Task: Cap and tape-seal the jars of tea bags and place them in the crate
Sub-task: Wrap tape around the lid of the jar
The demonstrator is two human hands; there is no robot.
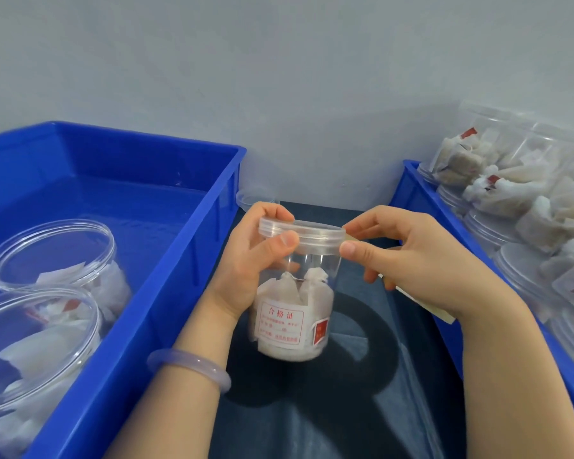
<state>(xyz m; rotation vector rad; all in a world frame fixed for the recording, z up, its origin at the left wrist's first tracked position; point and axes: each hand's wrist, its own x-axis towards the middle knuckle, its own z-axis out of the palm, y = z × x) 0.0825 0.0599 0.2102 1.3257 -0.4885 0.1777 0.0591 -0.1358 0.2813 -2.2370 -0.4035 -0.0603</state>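
Left hand (252,260) grips the capped jar (292,306), right hand (408,256) pinches tape (352,238) at its lid (312,235); wrapping the seam likely comes next.

The jar (292,293) is at centre, with a loose lid (251,197) at 11 o'clock behind it. The left crate (166,260) at 9 o'clock holds two jars (52,256); the right crate (418,197) at 3 o'clock holds many jars (511,207).

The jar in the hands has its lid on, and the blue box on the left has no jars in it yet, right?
Not quite. The head view shows the blue box on the left already has jars in it: a far jar and a near jar. The held jar does have its lid on.
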